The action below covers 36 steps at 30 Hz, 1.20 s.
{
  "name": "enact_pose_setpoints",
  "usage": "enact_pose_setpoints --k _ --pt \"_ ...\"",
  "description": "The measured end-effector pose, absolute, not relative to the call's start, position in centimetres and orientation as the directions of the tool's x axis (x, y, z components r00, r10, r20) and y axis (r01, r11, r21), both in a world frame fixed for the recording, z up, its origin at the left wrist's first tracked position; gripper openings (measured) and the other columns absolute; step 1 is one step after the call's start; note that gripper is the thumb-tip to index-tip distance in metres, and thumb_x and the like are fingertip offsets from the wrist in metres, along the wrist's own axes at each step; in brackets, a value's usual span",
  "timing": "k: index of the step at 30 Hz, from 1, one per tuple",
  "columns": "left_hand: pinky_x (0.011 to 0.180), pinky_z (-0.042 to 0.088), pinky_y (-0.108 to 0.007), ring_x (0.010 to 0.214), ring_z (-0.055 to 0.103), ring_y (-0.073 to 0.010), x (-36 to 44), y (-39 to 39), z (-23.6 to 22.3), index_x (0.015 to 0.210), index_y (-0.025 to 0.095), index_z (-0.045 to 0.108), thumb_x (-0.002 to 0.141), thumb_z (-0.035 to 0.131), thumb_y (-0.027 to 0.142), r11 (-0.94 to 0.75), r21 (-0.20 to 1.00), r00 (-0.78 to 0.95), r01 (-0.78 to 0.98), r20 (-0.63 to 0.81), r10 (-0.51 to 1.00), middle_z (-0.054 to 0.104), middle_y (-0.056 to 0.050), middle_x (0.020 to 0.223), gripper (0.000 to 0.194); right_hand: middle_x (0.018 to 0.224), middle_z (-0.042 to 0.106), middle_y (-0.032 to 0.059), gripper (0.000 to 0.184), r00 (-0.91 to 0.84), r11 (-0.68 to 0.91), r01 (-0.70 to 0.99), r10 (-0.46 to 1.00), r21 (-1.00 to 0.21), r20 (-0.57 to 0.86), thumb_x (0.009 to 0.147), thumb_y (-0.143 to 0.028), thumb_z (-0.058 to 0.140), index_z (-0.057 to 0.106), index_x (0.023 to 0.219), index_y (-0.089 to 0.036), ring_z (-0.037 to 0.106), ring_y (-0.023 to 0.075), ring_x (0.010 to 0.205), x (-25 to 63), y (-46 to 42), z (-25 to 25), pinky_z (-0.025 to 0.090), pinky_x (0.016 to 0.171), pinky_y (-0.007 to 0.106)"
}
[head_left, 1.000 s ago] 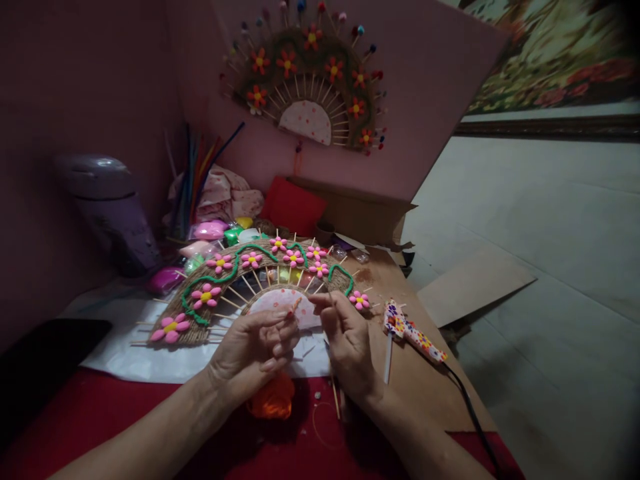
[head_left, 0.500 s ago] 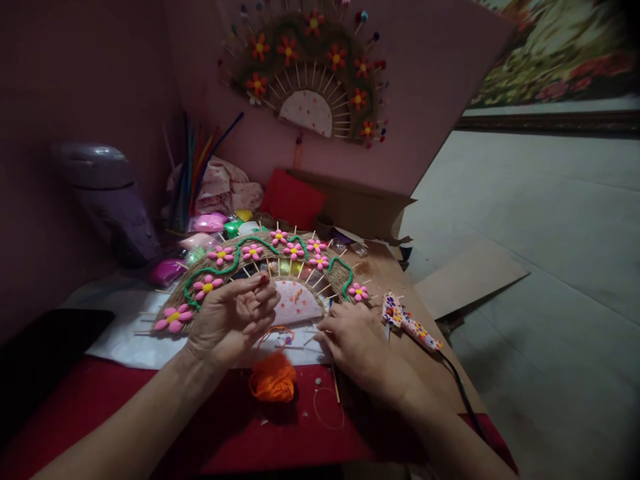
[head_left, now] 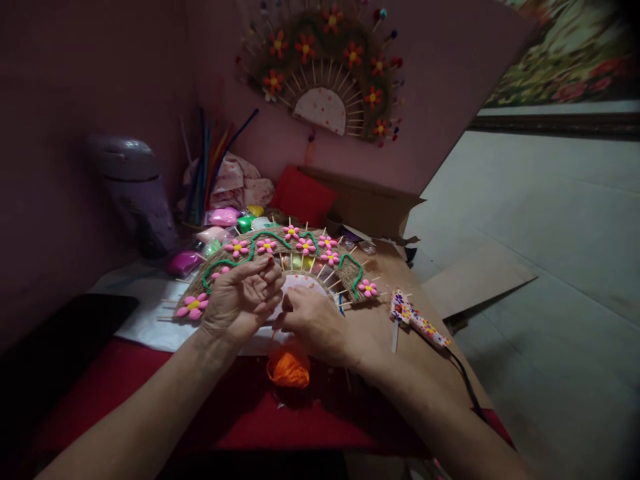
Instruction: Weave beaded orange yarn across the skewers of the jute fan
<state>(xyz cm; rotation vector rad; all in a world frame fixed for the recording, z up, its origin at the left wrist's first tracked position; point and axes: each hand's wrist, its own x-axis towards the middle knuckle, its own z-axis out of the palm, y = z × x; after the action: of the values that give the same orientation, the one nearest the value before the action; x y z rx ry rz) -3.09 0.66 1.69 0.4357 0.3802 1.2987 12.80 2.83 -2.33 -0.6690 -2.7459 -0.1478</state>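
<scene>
My left hand [head_left: 246, 293] is raised in front of the fan-shaped craft, thumb and forefinger pinched together. A small dark red spot shows at its fingertips; I cannot tell what it is. Close beside it, my right hand [head_left: 316, 321] has curled fingers, and anything in them is hidden. Behind both hands lies the twine-wrapped fan [head_left: 320, 248] with thin sticks, pink flowers and green wavy trim. The right hand partly covers its spotted white half-circle [head_left: 303, 282]. Below the hands an orange yarn ball [head_left: 289, 370] rests on the red cloth [head_left: 230, 413].
A flower-patterned glue gun [head_left: 417, 320] with a black cord lies on brown cardboard [head_left: 373, 340] at the right. Bagged coloured clay [head_left: 223, 217], pipe cleaners [head_left: 210, 170] and a purple bottle [head_left: 137, 197] stand behind. A similar fan [head_left: 320, 110] hangs on the wall.
My right hand has moved left, away from the fan's right end and up against the left hand. The left hand keeps its pinch. The whole view has shifted slightly.
</scene>
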Motion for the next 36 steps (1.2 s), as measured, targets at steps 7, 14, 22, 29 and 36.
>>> enact_pose_setpoints --k 7,14,22,29,36 --pt "0.035 0.037 -0.016 0.046 0.040 -0.0079 -3.3 0.5 1.4 0.070 0.010 0.058 0.077 0.050 0.008 0.199 0.499 0.242 -0.843 0.022 0.970 0.043 0.001 0.057 0.012 0.085 0.059 0.0067 0.011 -0.937 0.947 0.259 0.198 0.191 0.287 0.084 -0.021 0.057 0.066 0.077 -0.019 0.047 0.0199 0.080 11.7 4.4 -3.2 0.035 0.065 0.032" --pt "0.040 0.040 -0.016 0.048 0.043 -0.0077 -3.1 0.5 1.5 0.070 0.011 0.058 0.076 0.053 0.007 0.213 0.494 0.247 -0.843 0.004 0.969 0.045 0.001 0.057 0.008 0.085 0.062 0.0060 0.006 -0.836 0.893 0.443 0.444 -0.081 0.322 0.075 -0.012 0.062 0.060 0.079 -0.016 0.052 0.0184 0.082 13.3 3.8 -0.8 0.040 0.071 0.029" --pt "0.039 0.038 -0.017 0.046 0.042 -0.0078 -2.9 0.3 1.8 0.068 0.012 0.056 0.073 0.054 0.007 0.208 0.526 0.231 -0.824 -0.022 0.973 0.045 0.001 0.056 0.007 0.075 0.062 0.0004 0.010 -0.610 0.724 0.542 0.688 -0.426 0.393 0.079 -0.007 0.059 0.060 0.079 -0.017 0.053 0.0126 0.070 14.8 2.6 -0.3 0.038 0.065 0.024" --pt "0.042 0.041 -0.019 0.049 0.049 -0.0101 -2.6 0.2 2.0 0.071 0.013 0.059 0.070 0.055 0.007 0.186 0.550 0.149 -0.814 -0.112 0.982 0.049 0.000 0.057 0.007 0.071 0.062 -0.0010 0.008 -0.441 0.551 0.490 0.825 -0.676 0.354 0.085 -0.014 0.054 0.058 0.078 -0.017 0.054 0.0109 0.064 15.3 2.3 -0.6 0.040 0.061 0.023" --pt "0.042 0.039 -0.018 0.047 0.047 -0.0083 -2.7 0.2 1.7 0.069 0.012 0.059 0.069 0.059 0.007 0.194 0.540 0.211 -0.819 -0.032 0.977 0.048 0.002 0.055 0.005 0.106 0.062 0.0080 0.027 -0.442 0.639 0.601 0.766 -0.480 0.467 0.081 -0.004 0.049 0.063 0.100 -0.017 0.058 0.0179 0.095 14.7 1.7 -1.2 0.045 0.081 0.030"
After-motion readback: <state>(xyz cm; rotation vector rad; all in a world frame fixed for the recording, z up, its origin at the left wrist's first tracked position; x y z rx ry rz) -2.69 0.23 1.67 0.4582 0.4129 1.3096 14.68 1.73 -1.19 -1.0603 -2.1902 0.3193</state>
